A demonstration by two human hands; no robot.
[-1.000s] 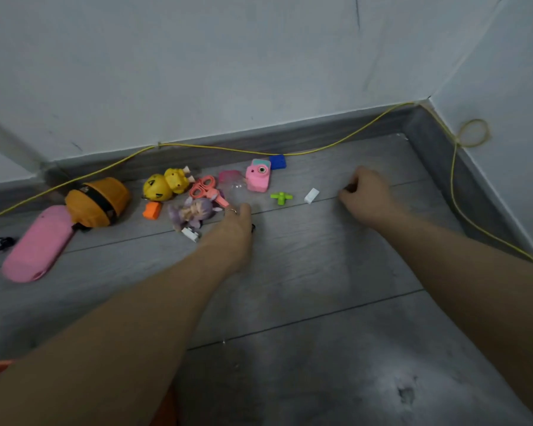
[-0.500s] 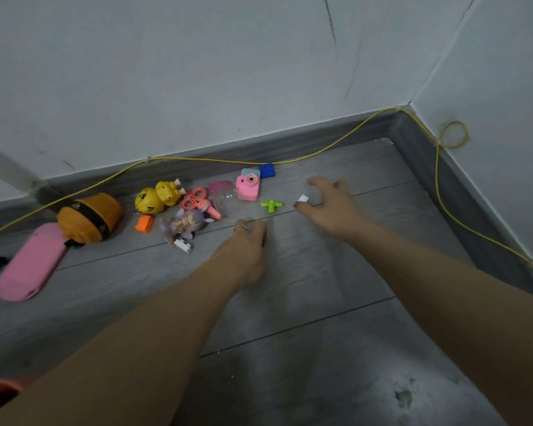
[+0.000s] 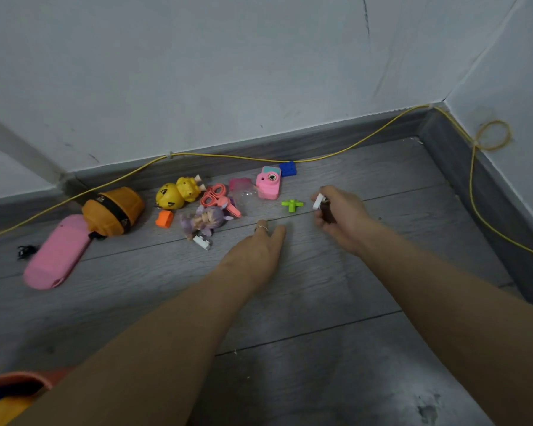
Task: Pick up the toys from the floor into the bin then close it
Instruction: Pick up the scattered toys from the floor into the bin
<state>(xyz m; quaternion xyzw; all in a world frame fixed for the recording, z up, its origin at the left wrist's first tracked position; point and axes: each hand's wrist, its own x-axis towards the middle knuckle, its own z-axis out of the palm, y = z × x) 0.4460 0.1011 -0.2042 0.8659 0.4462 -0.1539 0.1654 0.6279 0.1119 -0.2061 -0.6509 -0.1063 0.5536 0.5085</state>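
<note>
Lifted since earlier — white block [image 3: 318, 201] in right hand [image 3: 340, 218], long axis near-upright.

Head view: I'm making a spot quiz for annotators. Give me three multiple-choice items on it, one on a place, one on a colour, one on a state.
1. The blue block lies:
A. by the baseboard, behind the pink toy camera
B. in the bin
C. under the doll

2. The small cross-shaped piece is:
A. red
B. green
C. white

3. The right hand is:
A. flat on the floor
B. empty
C. closed on a small white piece

Answers: 1 A, the block sits at the wall. 2 B, bright green. 3 C, fingers pinch the piece above the floor.
</note>
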